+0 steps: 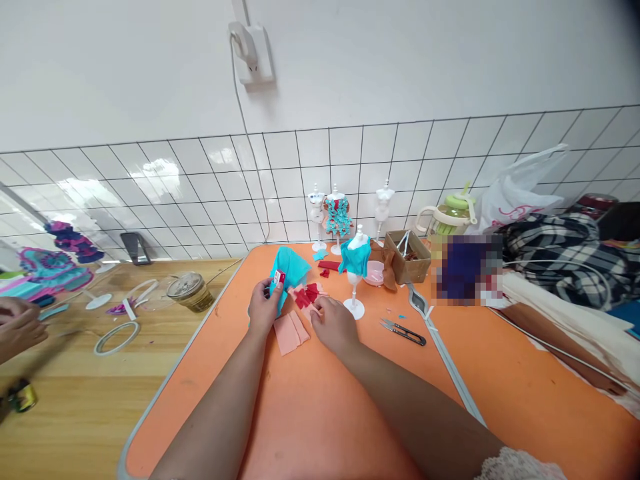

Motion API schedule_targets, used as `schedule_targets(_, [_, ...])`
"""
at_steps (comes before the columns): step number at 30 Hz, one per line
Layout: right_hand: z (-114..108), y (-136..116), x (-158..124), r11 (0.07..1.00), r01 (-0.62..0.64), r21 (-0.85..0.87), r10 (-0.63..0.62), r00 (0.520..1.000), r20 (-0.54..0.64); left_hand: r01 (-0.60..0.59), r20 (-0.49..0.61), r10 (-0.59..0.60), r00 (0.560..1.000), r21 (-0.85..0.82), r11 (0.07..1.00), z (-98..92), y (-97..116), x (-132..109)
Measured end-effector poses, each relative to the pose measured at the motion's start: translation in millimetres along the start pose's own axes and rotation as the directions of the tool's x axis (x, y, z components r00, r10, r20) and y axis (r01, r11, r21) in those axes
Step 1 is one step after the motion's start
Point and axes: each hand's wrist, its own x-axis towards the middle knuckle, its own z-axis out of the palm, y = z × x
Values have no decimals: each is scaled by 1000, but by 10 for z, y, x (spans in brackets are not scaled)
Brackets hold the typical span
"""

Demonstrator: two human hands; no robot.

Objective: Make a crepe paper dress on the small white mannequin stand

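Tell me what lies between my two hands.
In the head view, red fabric pieces and peach fabric pieces lie between the left hand and the right hand, the red ones farther from the camera.

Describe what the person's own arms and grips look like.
Left grip and right grip are bare, with no gloves visible. The left arm shows no sleeve in view. The right arm meets a pale, openwork lace sleeve with a scalloped edge.

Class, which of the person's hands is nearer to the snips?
Right. The right hand is left of the snips, not touching; the left hand is farther left, by the turquoise cloth.
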Motion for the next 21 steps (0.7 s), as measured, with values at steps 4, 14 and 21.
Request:
schedule_targets(4, [-316, 6, -167, 985, 3, 170, 16, 994, -109, -62, 99, 51, 994, 112, 992, 16, 88, -56])
schedule_targets(14, [-509, 277, -562, 423, -276, 863, 165, 960, 226, 68, 571, 234, 787, -458, 887, 5, 842, -563])
schedule_targets(21, [-505, 403, -555, 681, -197, 705, 227, 972, 52, 312, 605, 63, 794, -494, 811, 213, 963, -835])
